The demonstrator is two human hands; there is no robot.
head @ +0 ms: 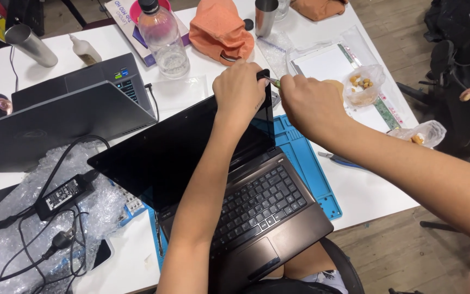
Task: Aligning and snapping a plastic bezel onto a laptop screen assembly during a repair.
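While the left hand (239, 90) is closed over the far top corner of the brown laptop's (257, 212) dark screen (186, 149), gripping its edge, the right hand (311, 103) sits just to the right of it with fingers pinched together on a thin tool (272, 81) whose tip meets that same corner. The laptop lies open near the table's near edge, its keyboard toward the person, resting on a blue work mat (305, 163) that shows on its right side. Left of it stands a second, grey laptop (55, 122), half closed, and near that lies a black power adapter (63, 195) with its cables on bubble wrap (23, 239). Farther back on the white table (365, 179) are a clear plastic bottle (164, 41), an orange cap (218, 30) and a metal cup (265, 16). To the right of the hands a flat white panel (325, 62) lies in clear wrapping, with a small plastic bag of snacks (361, 84) on it; blue-handled pliers (344, 160) lie just right of the mat.
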